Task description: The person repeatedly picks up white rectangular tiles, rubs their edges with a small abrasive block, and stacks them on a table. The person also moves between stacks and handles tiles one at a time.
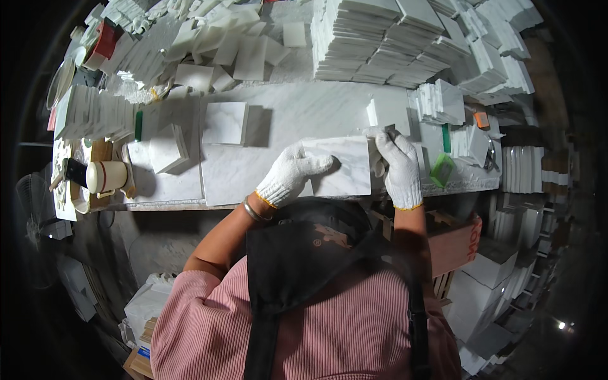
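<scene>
A white marble tile (345,171) with faint grey veins is tilted in front of my body, over the near edge of the bench. My left hand (292,172), in a white knit glove, grips its left side, thumb across the top face. My right hand (399,166), gloved the same way, is closed beside the tile's right edge. A small greyish thing shows at its fingertips, too hidden to name. Just beyond stands a small white upright piece (372,113). A short stack of square tiles (225,123) lies on the bench to the left.
Tall tile stacks (361,41) rise at the back right, and loose tiles (250,58) lie heaped at the back. A row of upright tiles (95,114) and a cream mug-like container (106,177) stand at the left. On the right are a green block (441,170) and an orange item (482,120).
</scene>
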Motion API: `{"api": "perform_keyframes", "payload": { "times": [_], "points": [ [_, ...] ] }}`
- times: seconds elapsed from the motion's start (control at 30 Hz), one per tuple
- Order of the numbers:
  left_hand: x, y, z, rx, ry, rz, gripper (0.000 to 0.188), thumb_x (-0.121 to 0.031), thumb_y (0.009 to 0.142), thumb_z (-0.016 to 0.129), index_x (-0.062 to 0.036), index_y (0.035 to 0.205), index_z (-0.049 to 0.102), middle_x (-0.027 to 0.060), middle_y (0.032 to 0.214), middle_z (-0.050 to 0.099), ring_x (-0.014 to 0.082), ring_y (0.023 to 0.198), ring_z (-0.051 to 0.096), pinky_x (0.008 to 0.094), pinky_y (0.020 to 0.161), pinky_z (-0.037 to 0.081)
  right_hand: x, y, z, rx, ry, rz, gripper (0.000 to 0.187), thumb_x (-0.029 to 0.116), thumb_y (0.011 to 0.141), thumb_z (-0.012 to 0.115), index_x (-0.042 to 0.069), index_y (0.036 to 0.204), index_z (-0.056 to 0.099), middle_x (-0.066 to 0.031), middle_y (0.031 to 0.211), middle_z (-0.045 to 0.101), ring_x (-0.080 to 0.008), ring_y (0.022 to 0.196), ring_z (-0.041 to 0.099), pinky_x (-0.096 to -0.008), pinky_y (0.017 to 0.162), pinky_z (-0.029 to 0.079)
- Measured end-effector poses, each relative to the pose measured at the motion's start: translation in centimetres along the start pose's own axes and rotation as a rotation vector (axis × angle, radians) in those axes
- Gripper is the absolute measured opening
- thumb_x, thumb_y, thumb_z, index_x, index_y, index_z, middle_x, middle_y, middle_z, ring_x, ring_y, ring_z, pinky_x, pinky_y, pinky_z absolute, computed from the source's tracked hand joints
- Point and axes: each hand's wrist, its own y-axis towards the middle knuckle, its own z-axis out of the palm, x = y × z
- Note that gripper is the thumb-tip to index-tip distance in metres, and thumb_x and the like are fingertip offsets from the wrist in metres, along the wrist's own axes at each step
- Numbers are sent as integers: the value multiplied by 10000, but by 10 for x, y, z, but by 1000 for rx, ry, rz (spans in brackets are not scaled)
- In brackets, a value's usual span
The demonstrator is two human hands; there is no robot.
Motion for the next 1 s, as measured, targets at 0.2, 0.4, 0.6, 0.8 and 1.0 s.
{"api": "perform_keyframes", "payload": {
  "times": [0.2, 0.4, 0.6, 0.8, 1.0],
  "points": [
    [5, 8, -6, 14, -23, -15, 381, -227, 878, 700, 40, 1135, 612, 98, 1043, 678, 148, 927, 648, 249, 718, 525, -25, -18, -5, 68, -126, -61, 228, 92, 868, 701, -36, 1046, 641, -28, 947, 658, -105, 876, 623, -242, 793, 506],
    [15, 13, 9, -149, -238, 68, 377, -283, 961, 594, 15, 1191, 606, 98, 1186, 634, 173, 1065, 584, 268, 902, 462, -28, -18, -5, -5, 225, 75, 326, 45, 849, 631, -46, 1160, 603, -107, 1047, 671, -188, 966, 644, -299, 884, 514],
    [17, -4, 0, 122, 46, -153, 434, -323, 952, 615, 14, 1219, 565, 108, 1108, 644, 183, 860, 656, 299, 682, 524, -25, -25, -10, -126, 353, 26, 276, 67, 856, 623, -46, 1107, 646, -102, 996, 692, -166, 914, 659, -284, 867, 513],
    [20, -9, -20, 135, 257, -187, 537, -456, 985, 503, 22, 1226, 553, 144, 1030, 658, 192, 744, 639, 285, 670, 507, -11, -40, -11, -182, 246, -90, 272, 32, 836, 667, -47, 1096, 652, -88, 1000, 690, -153, 912, 657, -292, 837, 524],
    [11, 3, -5, 353, -410, -412, 855, -709, 928, 326, 37, 1317, 472, 184, 1167, 620, 247, 948, 653, 351, 797, 543, -1, -50, -14, 6, -671, -773, 262, 61, 692, 756, 73, 954, 739, -43, 917, 708, -182, 899, 652, -319, 766, 538]
  ]
}}
